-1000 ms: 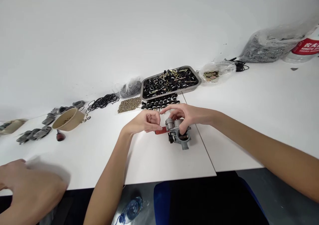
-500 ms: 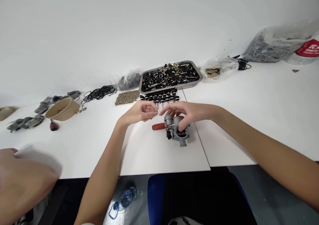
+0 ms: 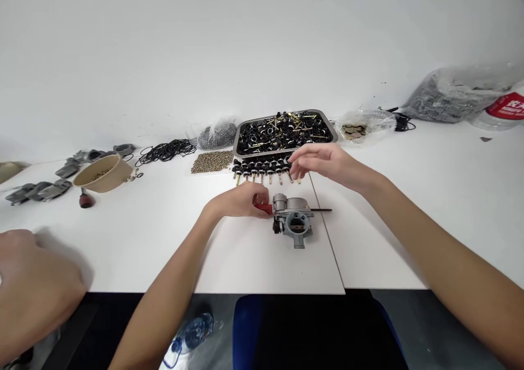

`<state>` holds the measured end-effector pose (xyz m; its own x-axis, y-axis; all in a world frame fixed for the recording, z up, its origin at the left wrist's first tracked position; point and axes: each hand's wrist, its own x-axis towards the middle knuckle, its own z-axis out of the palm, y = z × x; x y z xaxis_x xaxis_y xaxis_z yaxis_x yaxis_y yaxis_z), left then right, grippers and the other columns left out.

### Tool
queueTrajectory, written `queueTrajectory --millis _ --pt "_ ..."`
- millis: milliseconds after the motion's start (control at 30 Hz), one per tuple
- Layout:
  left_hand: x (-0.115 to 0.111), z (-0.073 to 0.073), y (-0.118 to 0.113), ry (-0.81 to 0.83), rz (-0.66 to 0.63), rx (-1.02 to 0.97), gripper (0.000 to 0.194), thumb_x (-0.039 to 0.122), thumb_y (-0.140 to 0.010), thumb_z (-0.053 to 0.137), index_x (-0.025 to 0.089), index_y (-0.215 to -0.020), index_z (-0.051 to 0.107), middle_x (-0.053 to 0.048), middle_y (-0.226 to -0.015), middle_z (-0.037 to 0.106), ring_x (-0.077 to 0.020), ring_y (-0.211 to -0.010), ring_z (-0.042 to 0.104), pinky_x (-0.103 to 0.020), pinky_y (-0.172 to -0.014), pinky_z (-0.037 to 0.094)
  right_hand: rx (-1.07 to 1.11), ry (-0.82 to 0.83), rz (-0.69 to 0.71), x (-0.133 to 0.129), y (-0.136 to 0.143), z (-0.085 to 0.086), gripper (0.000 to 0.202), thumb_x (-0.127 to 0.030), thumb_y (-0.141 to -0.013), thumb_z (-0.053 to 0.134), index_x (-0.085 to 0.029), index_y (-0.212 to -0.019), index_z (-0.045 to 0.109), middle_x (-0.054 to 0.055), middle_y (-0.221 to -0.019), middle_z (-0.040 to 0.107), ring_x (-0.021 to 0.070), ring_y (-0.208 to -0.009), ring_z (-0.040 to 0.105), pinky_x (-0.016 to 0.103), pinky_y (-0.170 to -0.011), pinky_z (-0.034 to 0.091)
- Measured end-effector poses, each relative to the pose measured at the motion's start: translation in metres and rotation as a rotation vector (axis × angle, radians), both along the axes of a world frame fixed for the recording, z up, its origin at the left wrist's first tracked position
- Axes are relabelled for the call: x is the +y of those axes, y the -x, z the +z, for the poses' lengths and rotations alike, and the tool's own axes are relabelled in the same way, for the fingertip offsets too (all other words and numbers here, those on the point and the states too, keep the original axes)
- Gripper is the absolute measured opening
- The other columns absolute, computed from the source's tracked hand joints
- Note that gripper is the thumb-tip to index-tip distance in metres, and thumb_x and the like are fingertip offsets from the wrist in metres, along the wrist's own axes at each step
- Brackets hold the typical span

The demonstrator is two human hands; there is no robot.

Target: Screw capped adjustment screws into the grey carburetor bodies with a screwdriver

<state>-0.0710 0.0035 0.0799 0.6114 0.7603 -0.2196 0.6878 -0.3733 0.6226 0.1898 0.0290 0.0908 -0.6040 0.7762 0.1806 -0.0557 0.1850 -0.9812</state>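
A grey metal carburetor (image 3: 297,224) stands on the white table with its round bore facing me. Behind it lies a screwdriver (image 3: 265,208), its red handle to the left and the dark shaft tip sticking out on the right. My left hand (image 3: 245,200) is closed around that handle. Farther back, my right hand (image 3: 317,161) hovers at the right end of a row of black-topped parts with brass stems (image 3: 262,168). Its fingers are stretched out and slightly bent, and I see nothing held in them.
A metal tray (image 3: 333,135) of loose black and brass parts stands behind the row. Left of it are small brass pieces (image 3: 212,161), black rings (image 3: 167,153) and a beige bowl (image 3: 118,176). A co-worker's arm (image 3: 36,288) rests at the left edge. Plastic bags (image 3: 446,94) lie at the back right.
My left hand has come down and right onto the screwdriver's handle. My right hand has left the carburetor and moved up and right toward the row of parts, leaving the screwdriver shaft showing.
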Motion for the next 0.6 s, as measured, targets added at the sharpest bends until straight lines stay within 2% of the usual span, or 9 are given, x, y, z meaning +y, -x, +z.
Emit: queueTrajectory --millis 133,267,467,533,600 --pt "0.005 0.001 0.007 -0.023 0.057 -0.137 0.026 0.038 -0.068 0.079 0.016 -0.074 0.067 -0.002 -0.076 0.057 -0.0114 -0.065 0.049 -0.024 -0.056 0.038 0.19 0.041 -0.277 0.01 -0.006 -0.003 0.022 -0.04 -0.084 0.07 -0.018 -0.085 0.068 0.002 -0.075 0.065 0.0145 -0.069 0.062 0.031 -0.072 0.05" --pt "0.01 -0.004 0.01 -0.008 0.088 -0.18 0.026 0.038 -0.069 0.079 0.016 -0.076 0.069 -0.003 -0.079 0.059 -0.0124 -0.068 0.05 -0.025 -0.06 0.04 0.233 0.088 -0.371 0.018 -0.01 -0.006 0.021 -0.038 -0.082 0.072 -0.017 -0.078 0.067 0.001 -0.069 0.062 0.0129 -0.062 0.058 0.03 -0.067 0.047" --pt "0.011 -0.01 0.009 -0.052 0.088 -0.141 0.021 0.035 -0.075 0.074 0.016 -0.082 0.069 -0.003 -0.082 0.059 -0.0128 -0.07 0.051 -0.026 -0.061 0.039 0.178 0.091 -0.294 0.02 -0.007 -0.018 0.024 -0.04 -0.085 0.068 -0.017 -0.081 0.067 0.003 -0.075 0.063 0.0131 -0.065 0.059 0.03 -0.068 0.047" --pt "0.01 -0.009 0.008 -0.055 0.089 -0.136 0.018 0.032 -0.076 0.073 0.016 -0.084 0.069 -0.003 -0.083 0.059 -0.0124 -0.069 0.05 -0.025 -0.06 0.038 0.112 0.077 -0.2 0.015 -0.002 -0.018 0.023 -0.04 -0.086 0.066 -0.017 -0.084 0.068 0.004 -0.08 0.065 0.0138 -0.07 0.06 0.031 -0.071 0.049" --pt "0.01 -0.009 0.008 -0.065 0.091 -0.13 0.016 0.029 -0.078 0.071 0.016 -0.085 0.068 -0.003 -0.084 0.06 -0.0121 -0.069 0.05 -0.025 -0.061 0.038 -0.02 0.056 -0.035 0.008 0.003 -0.014 0.022 -0.039 -0.087 0.066 -0.017 -0.091 0.07 0.006 -0.091 0.069 0.0156 -0.079 0.063 0.032 -0.076 0.049"
